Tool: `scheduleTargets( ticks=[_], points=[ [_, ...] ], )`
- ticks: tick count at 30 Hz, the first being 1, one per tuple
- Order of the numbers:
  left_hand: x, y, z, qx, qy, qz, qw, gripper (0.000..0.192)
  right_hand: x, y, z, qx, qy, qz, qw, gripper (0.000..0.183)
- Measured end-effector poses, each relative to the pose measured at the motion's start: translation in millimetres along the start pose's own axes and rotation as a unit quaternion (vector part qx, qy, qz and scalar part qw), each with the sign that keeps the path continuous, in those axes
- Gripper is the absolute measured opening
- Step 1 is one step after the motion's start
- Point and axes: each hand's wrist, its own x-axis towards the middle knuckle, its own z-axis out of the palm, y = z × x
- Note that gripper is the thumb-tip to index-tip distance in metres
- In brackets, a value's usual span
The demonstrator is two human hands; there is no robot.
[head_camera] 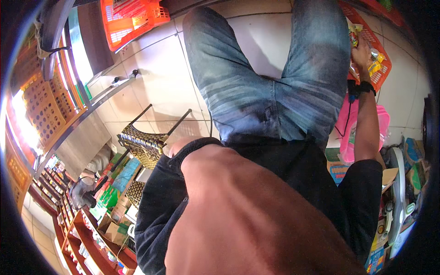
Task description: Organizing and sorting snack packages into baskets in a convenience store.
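My right hand (pixel 361 54) reaches into an orange plastic basket (pixel 384 70) on the floor beside my leg. Under and near its fingers lies a green and yellow packet (pixel 355 32); whether the fingers grip it is hard to tell. A yellow packet (pixel 377 64) lies in the basket by the hand. A black watch or wristband (pixel 365 88) circles that wrist. My left hand is out of view; its bent, bare forearm rises close in front of the camera and hides much of the lower middle.
A pink plastic bag (pixel 381 120) lies beside my right forearm. Another orange basket (pixel 127 24) stands at upper left. To the left are a woven stool (pixel 144 137), a fan (pixel 80 194) and wooden shelves (pixel 77 237). Boxes crowd the lower left. White tiles (pixel 161 68) cover the floor.
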Motion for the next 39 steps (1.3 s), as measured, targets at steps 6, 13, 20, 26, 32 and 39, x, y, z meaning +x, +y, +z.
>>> scheduleTargets(
  ticks=[6,13,20,26,32,39],
  points=[
    [-2,-1,1,0.012,0.001,-0.002,1.0,0.007,-2,-20,-16,0.007,-0.093,0.041,0.995,0.055],
    [3,-3,-20,0.029,-0.012,-0.012,0.999,0.007,3,14,-2,-0.025,-0.015,0.004,1.0,0.068],
    [22,-3,-49,0.215,0.015,-0.104,0.971,0.006,11,-15,1,-0.005,0.024,-0.021,0.999,0.06],
    [-2,-84,-126,0.469,-0.058,-0.209,0.856,0.006,-9,0,-9,-0.072,-0.136,0.086,0.984,0.085],
    [-35,-116,-157,0.606,-0.167,-0.226,0.744,0.015,-8,-22,-64,-0.055,-0.185,0.106,0.975,0.073],
    [-33,-151,-173,0.616,-0.21,-0.194,0.734,0.026,-37,103,3,-0.105,-0.078,0.015,0.991,0.069]
  ],
)
